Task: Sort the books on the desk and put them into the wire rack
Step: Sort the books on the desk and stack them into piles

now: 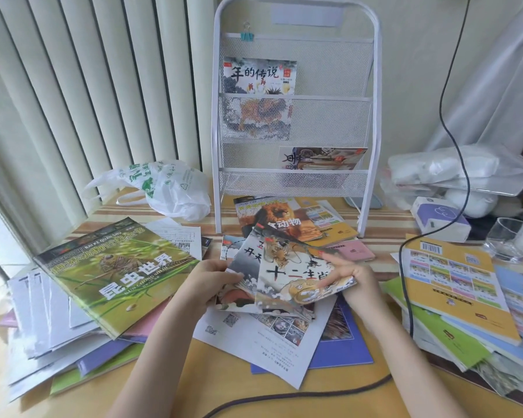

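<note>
A white wire rack (pixel 370 122) stands at the back of the desk. One picture book (pixel 258 76) leans in its middle pocket and another (pixel 322 158) lies in the lowest pocket. Above the desk's middle I hold a small fan of thin picture books (pixel 287 276), the top one showing a dragon. My left hand (pixel 207 282) grips the fan's left edge. My right hand (pixel 352 279) pinches its right side, thumb on the cover. A large green insect book (pixel 115 273) lies on a paper pile at the left. A lion-cover book (pixel 275 218) lies before the rack.
A stack of yellow, green and blue workbooks (pixel 453 282) fills the right side. Loose sheets (pixel 266 336) and a purple book lie under my hands. A plastic bag (pixel 163 188), a glass (pixel 504 236), a tissue box (pixel 441 217) and a black cable (pixel 405 285) surround the work area.
</note>
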Demonstrator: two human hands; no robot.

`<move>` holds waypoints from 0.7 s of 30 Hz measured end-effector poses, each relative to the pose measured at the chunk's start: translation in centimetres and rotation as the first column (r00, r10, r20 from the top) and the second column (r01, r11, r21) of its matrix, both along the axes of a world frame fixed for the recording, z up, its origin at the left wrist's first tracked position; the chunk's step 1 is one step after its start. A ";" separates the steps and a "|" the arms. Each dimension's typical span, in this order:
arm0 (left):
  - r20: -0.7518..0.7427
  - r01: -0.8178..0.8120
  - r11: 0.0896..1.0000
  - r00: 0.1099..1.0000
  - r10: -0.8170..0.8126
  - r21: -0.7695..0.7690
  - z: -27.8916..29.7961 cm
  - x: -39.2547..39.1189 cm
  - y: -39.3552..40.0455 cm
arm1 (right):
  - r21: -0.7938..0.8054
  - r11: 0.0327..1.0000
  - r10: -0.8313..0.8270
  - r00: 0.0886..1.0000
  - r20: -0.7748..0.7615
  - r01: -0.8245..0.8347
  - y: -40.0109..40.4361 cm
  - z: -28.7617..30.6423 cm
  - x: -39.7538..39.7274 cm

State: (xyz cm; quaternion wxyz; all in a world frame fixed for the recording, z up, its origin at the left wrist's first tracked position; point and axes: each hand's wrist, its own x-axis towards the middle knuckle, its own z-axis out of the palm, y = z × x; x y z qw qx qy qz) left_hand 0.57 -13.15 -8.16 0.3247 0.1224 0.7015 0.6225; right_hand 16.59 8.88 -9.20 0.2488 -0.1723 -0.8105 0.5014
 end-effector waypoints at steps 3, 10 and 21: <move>0.025 0.158 0.987 0.987 -0.158 0.007 0.4 0.3 -0.1 | 0.075 0.997 -0.037 0.998 0.041 0.034 -0.1 0.6 0.1; 0.111 0.319 0.937 0.936 -0.335 0.142 1.4 0.8 -0.7 | 0.088 0.958 0.253 0.947 0.198 -0.274 -1.7 1.0 -0.1; -0.262 0.039 0.966 0.965 0.031 0.257 1.6 2.6 0.5 | -0.129 0.985 0.118 0.993 0.024 -0.114 -1.9 0.5 -1.2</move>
